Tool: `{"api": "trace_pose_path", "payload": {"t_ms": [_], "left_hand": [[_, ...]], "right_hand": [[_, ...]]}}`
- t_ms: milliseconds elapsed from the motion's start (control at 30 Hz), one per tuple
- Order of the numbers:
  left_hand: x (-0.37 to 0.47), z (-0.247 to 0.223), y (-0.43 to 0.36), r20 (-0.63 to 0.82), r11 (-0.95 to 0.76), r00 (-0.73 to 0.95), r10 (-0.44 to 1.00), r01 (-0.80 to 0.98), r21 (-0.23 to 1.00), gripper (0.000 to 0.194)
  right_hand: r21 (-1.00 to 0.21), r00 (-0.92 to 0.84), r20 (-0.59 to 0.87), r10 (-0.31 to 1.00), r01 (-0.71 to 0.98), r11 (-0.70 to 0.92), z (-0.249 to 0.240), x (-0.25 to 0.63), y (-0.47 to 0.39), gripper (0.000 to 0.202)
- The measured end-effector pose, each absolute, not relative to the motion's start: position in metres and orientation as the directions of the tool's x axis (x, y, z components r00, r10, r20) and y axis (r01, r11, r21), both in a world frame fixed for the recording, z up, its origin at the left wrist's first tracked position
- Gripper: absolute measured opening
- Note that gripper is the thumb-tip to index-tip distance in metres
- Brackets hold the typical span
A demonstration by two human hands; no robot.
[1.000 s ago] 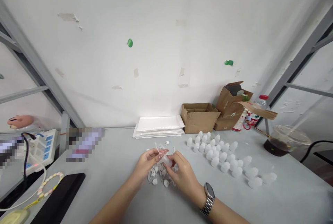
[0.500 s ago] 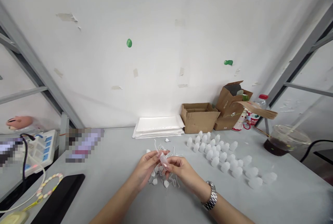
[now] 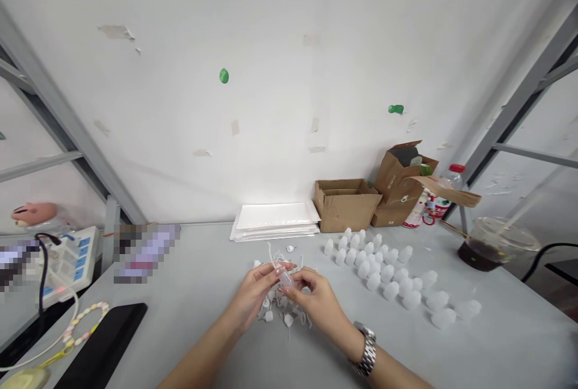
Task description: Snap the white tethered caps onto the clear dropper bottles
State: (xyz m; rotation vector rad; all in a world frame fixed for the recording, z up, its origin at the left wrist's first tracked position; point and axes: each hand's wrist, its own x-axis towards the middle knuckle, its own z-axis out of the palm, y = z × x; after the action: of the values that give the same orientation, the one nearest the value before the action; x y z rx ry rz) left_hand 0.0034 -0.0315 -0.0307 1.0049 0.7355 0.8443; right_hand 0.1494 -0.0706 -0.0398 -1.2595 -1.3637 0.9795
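Now holding a small translucent piece [image 3: 288, 281] between both hands, just above a heap of small white pieces with strings [image 3: 270, 316] on the grey table [image 3: 194, 292]. Pinching it at the left with the left hand [image 3: 249, 295], in a narrow grip of thumb and fingertips. Holding it at the right with the right hand [image 3: 318, 300], again in a nearly closed grip, with thumb in front and fingers curled behind. Cannot tell the shape of the part hidden under the fingertips. Wearing a metal-banded watch [image 3: 369, 353] on the right wrist. To the right of the hands, see many frosted, rounded pieces [image 3: 387, 273] in loose, uneven rows. Farther right, see a clear plastic cup [image 3: 510, 236] with dark liquid [image 3: 478, 258] in the bottom. Behind the heap, against the wall [image 3: 271, 106], find a stack of flat white packets [image 3: 277, 217], just beside an open cardboard box [image 3: 351, 213], and then a taller brown box [image 3: 391, 193] and a red-capped bottle [image 3: 455, 178]. On the left, notice a long black item [image 3: 103, 347] lying near a beaded loop [image 3: 68, 338].
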Motion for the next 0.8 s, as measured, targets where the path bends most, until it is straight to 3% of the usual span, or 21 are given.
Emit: {"api": "trace_pose_path", "payload": {"t_ms": [100, 267, 333, 433, 600, 800], "left_hand": [[0.002, -0.029, -0.031, -0.131, 0.291, 0.515, 0.847, -0.245, 0.925, 0.034], [0.000, -0.028, -0.031, -0.135, 0.291, 0.513, 0.848, -0.237, 0.927, 0.033], [0.001, -0.029, -0.031, -0.126, 0.277, 0.497, 0.859, -0.244, 0.929, 0.035], [0.002, -0.029, -0.032, -0.103, 0.240, 0.463, 0.880, -0.247, 0.939, 0.035], [0.002, -0.027, -0.034, -0.104, 0.243, 0.473, 0.875, -0.243, 0.939, 0.028], [0.007, -0.026, -0.039, -0.112, 0.277, 0.459, 0.881, -0.310, 0.909, 0.031]], "right_hand": [[-0.978, 0.015, 0.132, 0.991, 0.163, 0.128, -0.039, 0.151, -0.070, 0.019], [-0.998, -0.080, -0.014, 0.997, -0.058, -0.019, -0.044, 0.150, -0.067, 0.031], [-0.997, -0.046, -0.010, 0.999, -0.072, -0.013, -0.045, 0.149, -0.067, 0.031], [-0.997, 0.054, 0.071, 0.996, 0.014, 0.070, -0.044, 0.148, -0.070, 0.025], [-0.988, 0.029, 0.120, 0.992, 0.103, 0.116, -0.042, 0.147, -0.072, 0.019], [-0.876, 0.116, 0.331, 0.936, 0.406, 0.260, -0.052, 0.145, -0.075, 0.011]]}}
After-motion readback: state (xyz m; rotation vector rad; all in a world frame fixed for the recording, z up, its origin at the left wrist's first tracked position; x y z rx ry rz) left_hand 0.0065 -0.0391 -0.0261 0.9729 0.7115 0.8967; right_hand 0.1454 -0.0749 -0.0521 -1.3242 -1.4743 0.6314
